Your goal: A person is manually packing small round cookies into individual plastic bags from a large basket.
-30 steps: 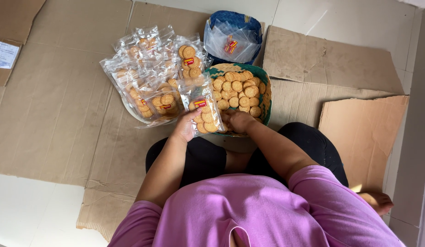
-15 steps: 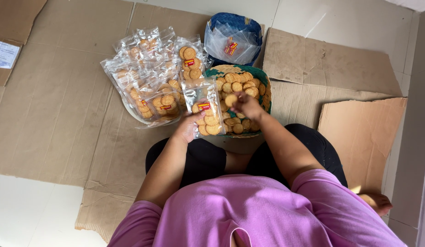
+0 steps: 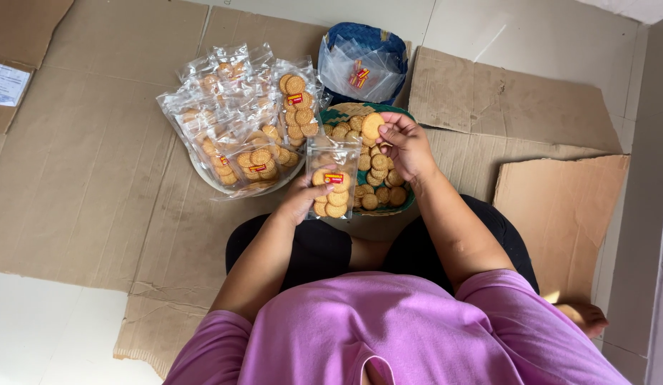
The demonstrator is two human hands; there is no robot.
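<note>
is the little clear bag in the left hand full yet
Not full. The clear bag in the left hand holds cookies only in its lower half; the top is empty.

one camera, on my head | it looks straight down at my lap and the cardboard on the floor | my hands and arms are close, near the middle | the floor edges sit far out at the sides
</note>
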